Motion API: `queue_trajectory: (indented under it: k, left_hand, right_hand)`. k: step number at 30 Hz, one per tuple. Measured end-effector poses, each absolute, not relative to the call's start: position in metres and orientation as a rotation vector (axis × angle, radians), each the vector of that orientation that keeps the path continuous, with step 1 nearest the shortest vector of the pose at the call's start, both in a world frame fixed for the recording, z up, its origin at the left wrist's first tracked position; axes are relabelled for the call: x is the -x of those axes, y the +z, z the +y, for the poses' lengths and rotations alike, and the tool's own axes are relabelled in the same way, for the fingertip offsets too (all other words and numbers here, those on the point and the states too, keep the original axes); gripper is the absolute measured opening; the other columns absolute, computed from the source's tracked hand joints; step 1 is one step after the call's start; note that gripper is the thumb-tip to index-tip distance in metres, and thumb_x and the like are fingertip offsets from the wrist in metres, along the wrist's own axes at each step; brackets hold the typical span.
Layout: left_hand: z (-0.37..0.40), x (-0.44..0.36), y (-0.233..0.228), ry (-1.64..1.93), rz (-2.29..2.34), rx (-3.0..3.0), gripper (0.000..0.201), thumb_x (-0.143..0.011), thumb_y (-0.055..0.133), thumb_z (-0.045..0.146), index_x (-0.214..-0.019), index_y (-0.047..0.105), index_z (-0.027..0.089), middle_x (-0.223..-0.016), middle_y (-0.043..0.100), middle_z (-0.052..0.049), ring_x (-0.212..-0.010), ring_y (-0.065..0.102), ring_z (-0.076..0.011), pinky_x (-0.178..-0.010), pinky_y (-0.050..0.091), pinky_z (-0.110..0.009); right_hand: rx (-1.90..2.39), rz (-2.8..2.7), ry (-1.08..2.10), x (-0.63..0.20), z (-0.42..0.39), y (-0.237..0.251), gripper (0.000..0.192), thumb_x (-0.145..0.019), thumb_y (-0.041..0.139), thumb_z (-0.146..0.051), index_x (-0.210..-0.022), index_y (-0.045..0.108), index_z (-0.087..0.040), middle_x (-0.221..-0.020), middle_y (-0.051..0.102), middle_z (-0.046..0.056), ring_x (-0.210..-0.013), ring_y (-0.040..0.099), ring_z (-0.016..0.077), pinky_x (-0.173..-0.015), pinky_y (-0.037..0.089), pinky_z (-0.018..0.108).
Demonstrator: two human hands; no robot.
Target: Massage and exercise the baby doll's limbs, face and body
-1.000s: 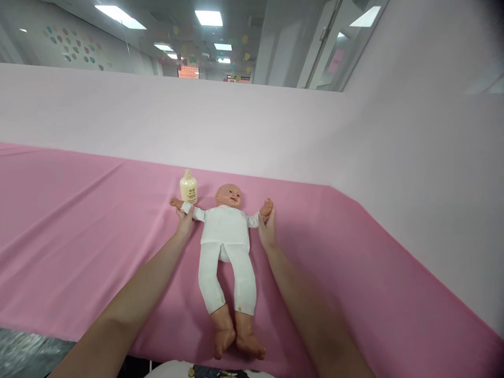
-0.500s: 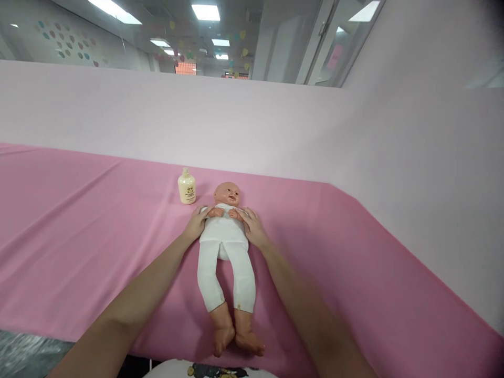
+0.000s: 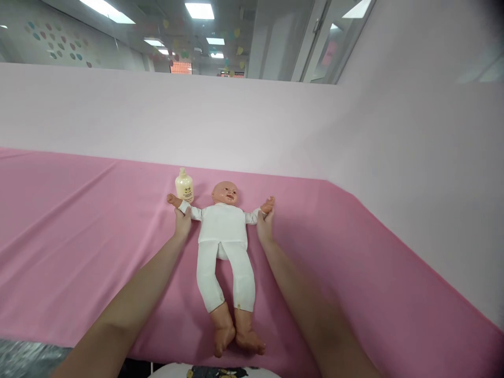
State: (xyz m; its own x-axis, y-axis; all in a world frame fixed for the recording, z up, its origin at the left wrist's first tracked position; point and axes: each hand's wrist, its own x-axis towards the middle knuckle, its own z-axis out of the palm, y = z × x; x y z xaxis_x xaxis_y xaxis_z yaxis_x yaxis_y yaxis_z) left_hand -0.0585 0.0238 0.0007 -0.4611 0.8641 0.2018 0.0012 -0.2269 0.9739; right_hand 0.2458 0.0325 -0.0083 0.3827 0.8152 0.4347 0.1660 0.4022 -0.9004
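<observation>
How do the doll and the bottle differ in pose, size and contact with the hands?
The doll lies flat on its back, arms spread; the bottle stands upright. The doll is much larger than the bottle. The left hand and right hand each grip one of the doll's wrists, while neither hand touches the bottle. The doll wears white clothes; the bottle is pale yellow. Both rest on the pink cloth.

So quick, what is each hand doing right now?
Left hand: closed on the doll's wrist, arm spread out beside the bottle.
Right hand: closed on the doll's other wrist, arm spread out.
</observation>
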Motion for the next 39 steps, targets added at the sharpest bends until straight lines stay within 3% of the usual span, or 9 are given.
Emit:
queue_trajectory:
  k: [4,10,14,19,24,28,31,34,39]
  left_hand:
    - [0.024,0.057,0.001,1.763,1.4,-1.049,0.056,-0.086,0.07,0.04,-0.13,0.041,0.021,-0.144,0.05,-0.018,-0.138,0.049,-0.0321,-0.117,0.042,-0.05]
    - [0.023,0.057,-0.001,1.711,1.398,-1.069,0.067,-0.076,0.078,0.032,-0.129,0.039,0.021,-0.14,0.052,-0.019,-0.135,0.051,-0.0342,-0.112,0.045,-0.052]
    - [0.022,0.055,0.0,1.704,1.419,-1.122,0.069,-0.072,0.08,0.03,-0.127,0.04,0.023,-0.135,0.056,-0.015,-0.129,0.056,-0.031,-0.108,0.049,-0.048]
    - [0.019,0.053,0.002,1.703,1.426,-1.229,0.065,-0.074,0.075,0.029,-0.128,0.04,0.022,-0.128,0.06,-0.013,-0.121,0.06,-0.0286,-0.105,0.05,-0.046]
    - [0.017,0.051,0.004,1.667,1.403,-1.41,0.062,-0.08,0.069,0.028,-0.135,0.042,0.021,-0.129,0.062,-0.013,-0.117,0.062,-0.0262,-0.103,0.05,-0.044]
    - [0.017,0.049,0.006,1.61,1.355,-1.701,0.051,-0.085,0.06,0.024,-0.135,0.052,0.02,-0.127,0.066,-0.011,-0.116,0.062,-0.0265,-0.104,0.049,-0.046]
    - [0.018,0.048,0.004,1.512,1.355,-1.953,0.051,-0.083,0.053,0.014,-0.134,0.059,0.021,-0.135,0.064,-0.01,-0.127,0.057,-0.0282,-0.114,0.042,-0.052]
    - [0.02,0.046,-0.001,1.386,1.372,-2.08,0.061,-0.077,0.046,0.004,-0.133,0.063,0.022,-0.14,0.06,-0.009,-0.132,0.053,-0.0265,-0.118,0.039,-0.05]
    - [0.019,0.045,-0.001,1.35,1.357,-2.128,0.063,-0.075,0.044,0.001,-0.132,0.064,0.021,-0.133,0.062,-0.01,-0.126,0.056,-0.0251,-0.115,0.042,-0.048]
  right_hand:
    - [1.151,-0.968,0.584,-0.253,0.041,-0.016,0.077,-0.089,0.047,-0.045,-0.155,0.021,-0.015,-0.165,0.023,0.017,-0.153,0.028,0.0257,-0.125,0.026,0.051]
    - [1.128,-1.088,0.543,-0.246,0.027,-0.002,0.082,-0.092,0.046,-0.047,-0.158,0.01,-0.013,-0.167,0.015,0.017,-0.155,0.021,0.0252,-0.127,0.021,0.049]
    - [1.069,-1.192,0.557,-0.238,0.014,0.01,0.093,-0.091,0.053,-0.046,-0.158,-0.001,-0.011,-0.169,0.007,0.017,-0.157,0.014,0.0239,-0.128,0.016,0.043]
    - [1.092,-1.242,0.643,-0.236,0.012,0.009,0.103,-0.085,0.062,-0.04,-0.158,-0.006,-0.014,-0.169,0.008,0.019,-0.156,0.019,0.0264,-0.127,0.02,0.046]
    - [0.99,-1.408,0.55,-0.235,0.016,0.005,0.087,-0.088,0.059,-0.037,-0.159,0.012,-0.02,-0.168,0.018,0.012,-0.155,0.021,0.0233,-0.127,0.021,0.045]
    - [0.968,-1.6,0.52,-0.235,0.019,-0.001,0.064,-0.092,0.054,-0.033,-0.153,0.037,-0.022,-0.155,0.044,0.011,-0.145,0.041,0.0246,-0.123,0.033,0.048]
    - [0.996,-1.772,0.459,-0.236,0.023,-0.01,0.053,-0.089,0.049,-0.021,-0.141,0.054,-0.023,-0.144,0.055,0.01,-0.136,0.049,0.0255,-0.121,0.035,0.049]
    - [1.024,-1.839,0.415,-0.238,0.026,-0.016,0.058,-0.083,0.044,-0.011,-0.137,0.06,-0.025,-0.143,0.054,0.009,-0.137,0.047,0.0245,-0.123,0.032,0.048]
    - [1.039,-1.841,0.419,-0.238,0.027,-0.018,0.06,-0.082,0.042,-0.011,-0.138,0.059,-0.024,-0.142,0.054,0.009,-0.137,0.047,0.0246,-0.123,0.031,0.048]
